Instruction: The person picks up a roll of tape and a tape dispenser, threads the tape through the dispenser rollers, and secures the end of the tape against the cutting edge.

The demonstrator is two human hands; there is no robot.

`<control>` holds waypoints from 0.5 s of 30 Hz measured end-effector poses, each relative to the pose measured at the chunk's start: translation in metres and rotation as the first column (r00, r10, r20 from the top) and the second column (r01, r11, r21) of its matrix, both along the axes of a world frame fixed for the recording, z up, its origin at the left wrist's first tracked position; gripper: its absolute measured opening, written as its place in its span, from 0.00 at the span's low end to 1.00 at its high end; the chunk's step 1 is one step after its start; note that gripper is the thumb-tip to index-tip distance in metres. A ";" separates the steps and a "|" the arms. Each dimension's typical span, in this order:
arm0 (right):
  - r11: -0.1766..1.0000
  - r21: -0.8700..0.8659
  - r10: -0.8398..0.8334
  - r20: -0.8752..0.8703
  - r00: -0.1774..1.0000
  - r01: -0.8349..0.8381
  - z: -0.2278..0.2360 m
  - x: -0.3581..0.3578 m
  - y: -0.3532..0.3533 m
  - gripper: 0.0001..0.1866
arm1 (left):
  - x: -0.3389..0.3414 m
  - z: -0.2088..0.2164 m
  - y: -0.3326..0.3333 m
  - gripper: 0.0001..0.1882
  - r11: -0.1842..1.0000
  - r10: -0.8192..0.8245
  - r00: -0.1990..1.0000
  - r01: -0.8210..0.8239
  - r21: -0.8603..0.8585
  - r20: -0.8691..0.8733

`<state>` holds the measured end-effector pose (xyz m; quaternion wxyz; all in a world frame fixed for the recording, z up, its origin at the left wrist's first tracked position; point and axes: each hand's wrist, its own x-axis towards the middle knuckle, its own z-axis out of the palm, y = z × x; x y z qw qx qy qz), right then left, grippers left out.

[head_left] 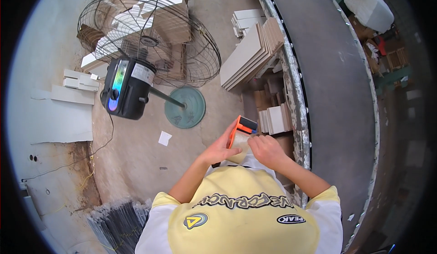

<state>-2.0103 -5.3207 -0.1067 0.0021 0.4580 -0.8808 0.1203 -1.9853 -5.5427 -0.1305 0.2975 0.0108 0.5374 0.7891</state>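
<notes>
My left hand (220, 149) holds an orange and black tape dispenser (240, 127) with a roll of clear tape, just in front of my chest. My right hand (266, 148) is closed beside it, its fingers pinching at the tape end on the roll. Both hands touch the dispenser. Part of the roll is hidden under my fingers. My yellow and white shirt fills the lower middle of the view.
A standing fan (136, 49) with a wire cage and round green base (185, 107) is on the concrete floor ahead left. Stacked tiles (252, 51) lean by a dark conveyor belt (332, 81) on the right. Grey strips (116, 222) lie lower left.
</notes>
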 end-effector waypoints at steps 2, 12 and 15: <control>1.000 -0.015 0.004 -0.026 1.000 -0.005 -0.005 -0.020 -0.002 0.07 | -0.018 0.001 -0.002 0.54 1.000 0.018 0.998 -0.018 -0.005 0.066; 0.960 -0.253 -0.051 0.269 0.962 0.122 -0.038 -0.144 -0.010 0.05 | -0.116 -0.016 0.004 0.53 0.979 0.205 0.973 -0.204 -0.016 0.106; 0.947 -0.191 -0.114 0.557 0.823 0.260 -0.034 -0.187 -0.005 0.07 | -0.147 -0.028 0.013 0.53 0.966 0.254 0.961 -0.247 -0.071 0.106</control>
